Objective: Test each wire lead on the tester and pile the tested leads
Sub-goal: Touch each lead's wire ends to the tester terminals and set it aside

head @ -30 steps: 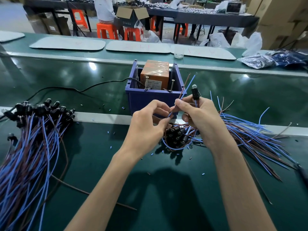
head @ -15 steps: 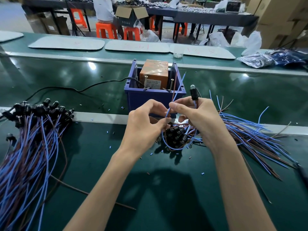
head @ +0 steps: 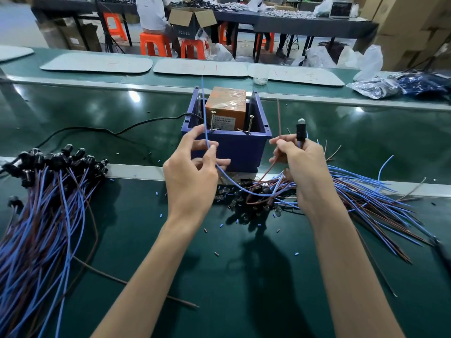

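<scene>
The tester, an orange box (head: 225, 104) inside a blue bin (head: 234, 145), stands at mid-table with two upright screws at its front. My left hand (head: 192, 174) pinches the blue wire (head: 205, 123) of one lead, its free end pointing up in front of the left screw. My right hand (head: 302, 167) pinches the brown wire (head: 279, 118) of the same lead and holds its black lamp head (head: 301, 131) upright. The two wires loop down between my hands. A pile of leads (head: 41, 208) lies at the left, another pile (head: 361, 196) at the right.
A black cable (head: 97, 130) runs from the bin off to the left. Small cut bits of insulation (head: 220, 225) litter the green mat. Loose lamp heads (head: 246, 198) lie under my hands. White trays (head: 97, 63) sit on the far belt; plastic bags (head: 380, 87) at back right.
My hands have moved apart, spreading the blue wire to the left and the brown wire to the right. Both wire ends now stand upright near the tester's screws.
</scene>
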Tool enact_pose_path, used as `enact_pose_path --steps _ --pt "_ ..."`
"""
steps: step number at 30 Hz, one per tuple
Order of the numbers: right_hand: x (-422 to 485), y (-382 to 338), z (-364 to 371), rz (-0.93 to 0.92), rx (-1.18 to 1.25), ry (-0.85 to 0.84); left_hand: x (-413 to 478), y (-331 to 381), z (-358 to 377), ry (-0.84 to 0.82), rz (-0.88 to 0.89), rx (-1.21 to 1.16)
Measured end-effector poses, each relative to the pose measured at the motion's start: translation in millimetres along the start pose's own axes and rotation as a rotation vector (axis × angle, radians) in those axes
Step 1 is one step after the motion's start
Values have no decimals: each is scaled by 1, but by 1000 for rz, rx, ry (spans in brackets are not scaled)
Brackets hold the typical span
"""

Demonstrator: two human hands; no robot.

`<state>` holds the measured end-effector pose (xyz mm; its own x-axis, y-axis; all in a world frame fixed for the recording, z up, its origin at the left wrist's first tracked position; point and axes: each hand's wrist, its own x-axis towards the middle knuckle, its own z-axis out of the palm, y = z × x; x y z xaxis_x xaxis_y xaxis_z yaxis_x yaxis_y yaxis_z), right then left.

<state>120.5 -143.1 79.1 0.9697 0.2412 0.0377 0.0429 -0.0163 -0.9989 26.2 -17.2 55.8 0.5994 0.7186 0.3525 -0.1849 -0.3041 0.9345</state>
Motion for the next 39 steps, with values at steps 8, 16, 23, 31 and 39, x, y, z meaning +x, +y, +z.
enact_pose_path --steps 8,16,23,31,39 --pt "2 6 0 12 31 -2 8 -13 -6 -7 -142 147" --pt "1 8 4 52 16 -69 11 -11 -9 -41 -206 173" --pt "2 14 4 115 64 -117 11 -7 -9 -56 -198 169" --pt "3 17 3 124 24 -152 9 -5 -7 -94 -199 152" --pt "3 16 3 119 66 -147 6 -2 -5 -110 -188 154"
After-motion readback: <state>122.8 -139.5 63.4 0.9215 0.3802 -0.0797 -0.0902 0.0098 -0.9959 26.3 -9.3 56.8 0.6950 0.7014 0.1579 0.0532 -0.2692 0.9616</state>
